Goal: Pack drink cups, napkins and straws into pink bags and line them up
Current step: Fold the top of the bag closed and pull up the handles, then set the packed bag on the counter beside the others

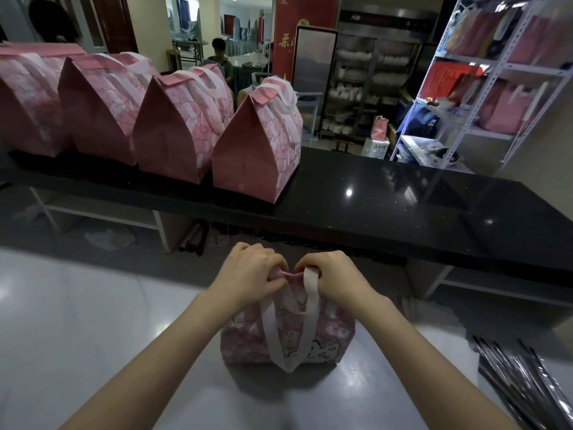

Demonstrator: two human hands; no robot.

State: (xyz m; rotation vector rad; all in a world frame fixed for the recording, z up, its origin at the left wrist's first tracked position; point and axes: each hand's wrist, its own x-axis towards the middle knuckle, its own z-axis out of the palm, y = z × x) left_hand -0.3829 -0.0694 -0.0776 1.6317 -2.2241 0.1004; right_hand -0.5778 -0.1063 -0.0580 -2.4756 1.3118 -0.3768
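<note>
A glossy black speckled counter spans the far side, above a smooth white worktop. On the counter stand four closed pink bags of matte, gable-topped fabric, lined up left to right. The pink bag being packed stands upright on the worktop, printed face toward the person, top seam running left to right, white strap handle drooping. Shiny wrapped straws lie right. The left hand and right hand both pinch its top edge closed.

Both hands, left & right, pinch pink bag top shut; 4 packed bags lined on black counter.
</note>
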